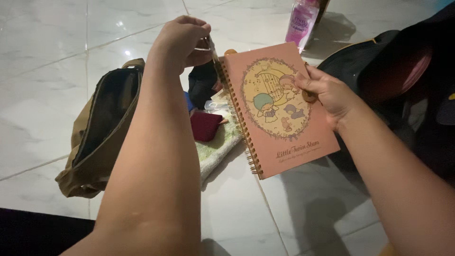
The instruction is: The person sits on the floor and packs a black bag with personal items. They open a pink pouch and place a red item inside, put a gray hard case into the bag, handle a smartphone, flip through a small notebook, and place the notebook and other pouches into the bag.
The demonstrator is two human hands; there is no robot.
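Our left hand (182, 40) is raised above the floor (42, 90), forearm running up the middle of the view, fingers pinched shut on a thin clear item (212, 47) at the notebook's top corner; we can't tell what it is. Right hand (324, 92) grips the notebook (279, 109) by its right edge, thumb on the cover, fingers curled behind. Notebook is pink, spiral-bound, held tilted in the air over the tiles. Olive bag (102, 135) lies unzipped to the left; inside too dark to read. Towel (215, 144) carries a maroon pouch (205, 125), partly hidden by our forearm. Pink bottle (302, 21) cut off at top. Dark bag (403, 71) at right, contents unclear.
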